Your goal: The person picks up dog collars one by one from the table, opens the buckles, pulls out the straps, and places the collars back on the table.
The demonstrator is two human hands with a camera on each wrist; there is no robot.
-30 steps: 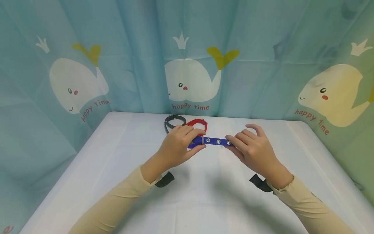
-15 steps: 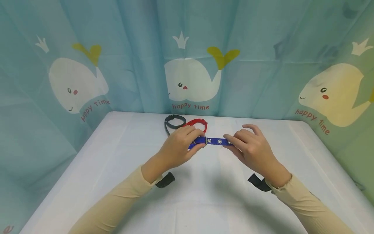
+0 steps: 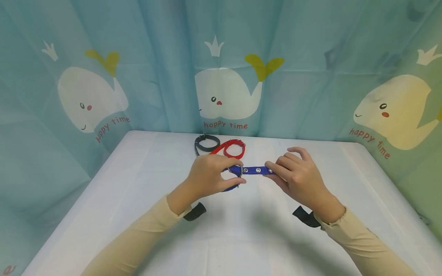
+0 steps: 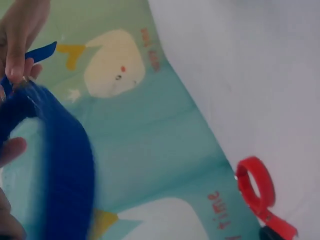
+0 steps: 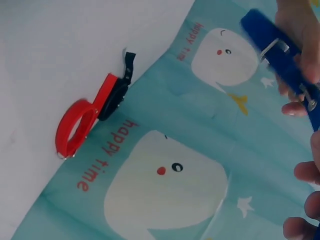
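Note:
A blue pet collar [image 3: 253,170] with metal-ringed holes is stretched between both hands above the table. My left hand [image 3: 208,172] holds its buckle end, index finger at the metal buckle [image 3: 241,171] and thumb lower down beside the collar's loop. Index finger and thumb of my right hand [image 3: 298,176] pinch the holed strap; the other fingers stay raised. Large and blurred, the collar's loop [image 4: 70,165] fills the left side of the left wrist view. A metal ring [image 5: 275,49] shows on the band in the right wrist view. Fingers partly cover the strap's tip.
Behind the hands, a red collar [image 3: 234,156] and a black collar [image 3: 207,148] lie at the far edge of the white table [image 3: 165,161]. A blue-green curtain [image 3: 165,76] with whale prints hangs beyond. Dark straps [image 3: 195,211] hang below the wrists.
The left hand has dipped slightly, and its thumb has spread away from the index finger, showing more of the blue loop. The right hand keeps its pinch and has barely moved.

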